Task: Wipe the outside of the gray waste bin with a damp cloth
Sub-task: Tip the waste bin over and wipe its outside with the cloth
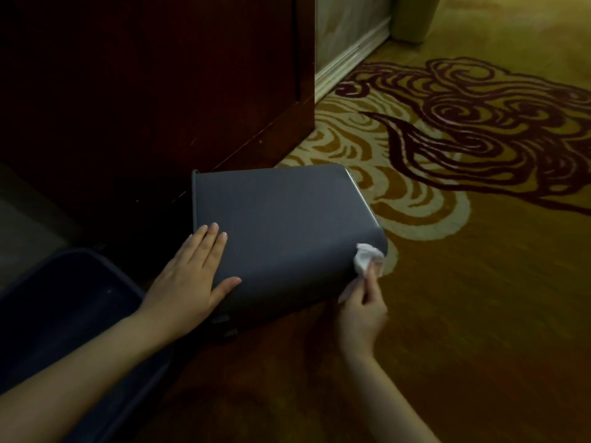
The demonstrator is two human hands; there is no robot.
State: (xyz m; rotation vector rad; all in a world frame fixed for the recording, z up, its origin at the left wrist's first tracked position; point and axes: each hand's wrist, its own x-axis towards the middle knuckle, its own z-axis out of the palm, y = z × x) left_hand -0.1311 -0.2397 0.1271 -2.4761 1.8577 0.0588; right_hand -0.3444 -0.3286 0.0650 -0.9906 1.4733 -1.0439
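The gray waste bin (281,225) lies on its side on the carpet, its rim to the left and its base to the right. My left hand (195,273) rests flat on its upper face near the rim, fingers spread, thumb over the near edge. My right hand (363,311) pinches a small crumpled white cloth (366,259) and presses it against the bin's near right corner. The bin's underside and its opening are hidden.
A dark wooden cabinet (160,84) stands right behind the bin. A dark blue open container (73,302) sits at the lower left under my left forearm. Patterned gold and maroon carpet (479,219) spreads to the right. A pale cylindrical object (414,17) stands by the far wall.
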